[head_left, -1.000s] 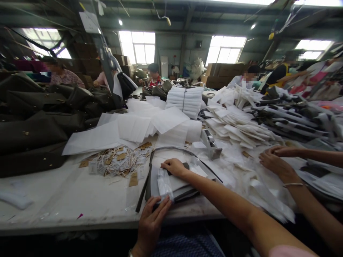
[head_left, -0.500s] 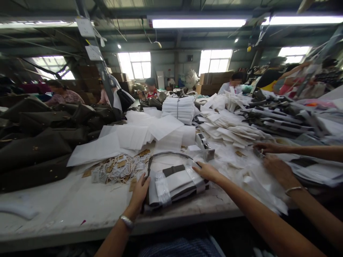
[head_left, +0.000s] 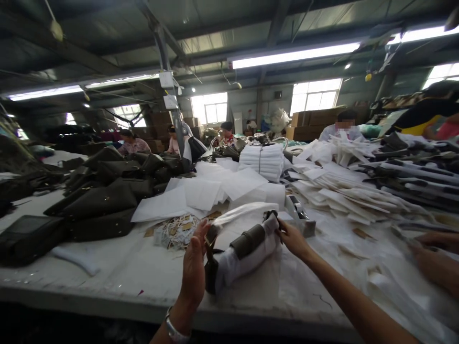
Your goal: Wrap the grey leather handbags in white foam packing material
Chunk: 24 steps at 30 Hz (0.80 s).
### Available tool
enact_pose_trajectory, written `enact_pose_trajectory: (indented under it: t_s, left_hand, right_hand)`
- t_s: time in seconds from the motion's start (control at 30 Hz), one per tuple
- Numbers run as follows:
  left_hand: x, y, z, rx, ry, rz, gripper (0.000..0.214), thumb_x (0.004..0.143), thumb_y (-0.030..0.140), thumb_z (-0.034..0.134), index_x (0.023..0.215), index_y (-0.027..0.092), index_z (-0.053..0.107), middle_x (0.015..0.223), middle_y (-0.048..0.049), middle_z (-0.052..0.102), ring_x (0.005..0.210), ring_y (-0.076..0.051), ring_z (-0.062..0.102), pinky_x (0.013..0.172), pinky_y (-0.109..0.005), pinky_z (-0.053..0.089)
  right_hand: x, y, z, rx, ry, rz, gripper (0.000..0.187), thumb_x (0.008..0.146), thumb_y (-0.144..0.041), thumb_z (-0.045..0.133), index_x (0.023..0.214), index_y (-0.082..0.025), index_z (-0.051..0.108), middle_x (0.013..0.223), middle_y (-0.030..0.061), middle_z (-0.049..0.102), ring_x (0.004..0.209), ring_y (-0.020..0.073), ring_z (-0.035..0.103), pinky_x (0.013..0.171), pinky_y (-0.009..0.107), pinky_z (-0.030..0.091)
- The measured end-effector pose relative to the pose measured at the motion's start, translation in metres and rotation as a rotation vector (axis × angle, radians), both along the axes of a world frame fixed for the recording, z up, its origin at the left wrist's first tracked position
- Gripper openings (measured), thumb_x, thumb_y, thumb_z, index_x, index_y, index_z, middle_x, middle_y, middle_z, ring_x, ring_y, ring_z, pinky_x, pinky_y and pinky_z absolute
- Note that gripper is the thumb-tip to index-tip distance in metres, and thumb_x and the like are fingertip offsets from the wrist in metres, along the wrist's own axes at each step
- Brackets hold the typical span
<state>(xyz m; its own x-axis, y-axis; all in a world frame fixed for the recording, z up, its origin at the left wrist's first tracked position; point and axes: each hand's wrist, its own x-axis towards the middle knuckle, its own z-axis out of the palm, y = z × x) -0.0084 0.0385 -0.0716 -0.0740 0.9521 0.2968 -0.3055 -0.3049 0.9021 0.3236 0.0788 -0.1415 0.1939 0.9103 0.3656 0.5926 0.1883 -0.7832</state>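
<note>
A dark handbag wrapped in white foam sheet point(head_left: 247, 255) is lifted off the white table point(head_left: 107, 277) between my two hands. My left hand point(head_left: 193, 267) presses against its left end, fingers upright and together. My right hand point(head_left: 292, 239) grips its right end near the handle point(head_left: 244, 210). A dark strap band point(head_left: 247, 241) crosses the wrapped bag's middle.
Dark olive bags point(head_left: 100, 191) pile on the left. Loose white sheets point(head_left: 201, 191), a heap of paper tags with strings point(head_left: 175, 231), a tape dispenser point(head_left: 299, 215) and stacked white wrapped pieces point(head_left: 344, 191) lie beyond. Another person's hands point(head_left: 433, 258) work at the right. Co-workers sit at the far side.
The wrapped bag lay flat on the table edge; now both hands have raised it off the table, tilted. The camera has tipped upward and to the left.
</note>
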Motion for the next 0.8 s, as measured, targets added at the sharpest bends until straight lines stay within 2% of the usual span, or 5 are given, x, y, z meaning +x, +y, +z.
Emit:
enact_pose_trajectory:
  t_s: [0.1,0.2,0.43,0.53,0.8]
  left_hand:
    - [-0.003,-0.009,0.013,0.087,0.187,-0.095,0.056,0.093,0.062,0.050,0.129,0.022,0.063,0.129,-0.0102,0.065,0.116,-0.026,0.063,0.104,-0.038,0.048]
    - [-0.005,-0.012,0.024,0.074,0.335,-0.153,0.043,0.089,0.051,0.064,0.121,0.022,0.068,0.114,-0.0072,0.071,0.099,-0.023,0.069,0.092,-0.033,0.053]
    - [0.000,-0.007,0.043,-0.059,0.320,-0.307,0.034,0.085,0.044,0.072,0.109,0.020,0.069,0.101,-0.0032,0.073,0.091,-0.017,0.066,0.083,-0.025,0.051]
    - [0.002,-0.009,0.046,-0.057,0.307,-0.327,0.038,0.084,0.043,0.073,0.112,0.020,0.063,0.096,-0.0027,0.072,0.090,-0.016,0.066,0.081,-0.024,0.050]
    - [0.005,-0.011,0.041,-0.024,0.212,-0.308,0.040,0.083,0.039,0.075,0.115,0.022,0.057,0.105,-0.0044,0.071,0.101,-0.018,0.066,0.089,-0.027,0.051]
  right_hand:
    - [-0.015,-0.011,-0.006,0.083,-0.045,-0.174,0.055,0.081,-0.037,0.056,0.131,-0.017,0.059,0.129,0.0155,0.064,0.121,0.0353,0.058,0.104,0.055,0.045]
    - [-0.043,-0.039,0.020,0.311,0.026,-0.325,0.051,0.086,-0.041,0.059,0.131,-0.016,0.059,0.133,0.0164,0.060,0.122,0.0338,0.056,0.107,0.054,0.043]
    - [-0.128,-0.079,0.109,-0.035,0.979,0.341,0.055,0.088,-0.064,0.063,0.117,-0.017,0.068,0.113,0.0139,0.071,0.107,0.0284,0.067,0.099,0.045,0.050]
    - [-0.152,-0.077,0.132,-0.092,1.168,0.464,0.048,0.082,-0.058,0.074,0.103,-0.015,0.072,0.107,0.0119,0.073,0.108,0.0263,0.067,0.103,0.040,0.048]
    - [-0.196,-0.091,0.119,0.058,1.022,0.453,0.034,0.086,-0.044,0.073,0.110,-0.019,0.074,0.108,0.0069,0.072,0.113,0.0263,0.061,0.108,0.041,0.040]
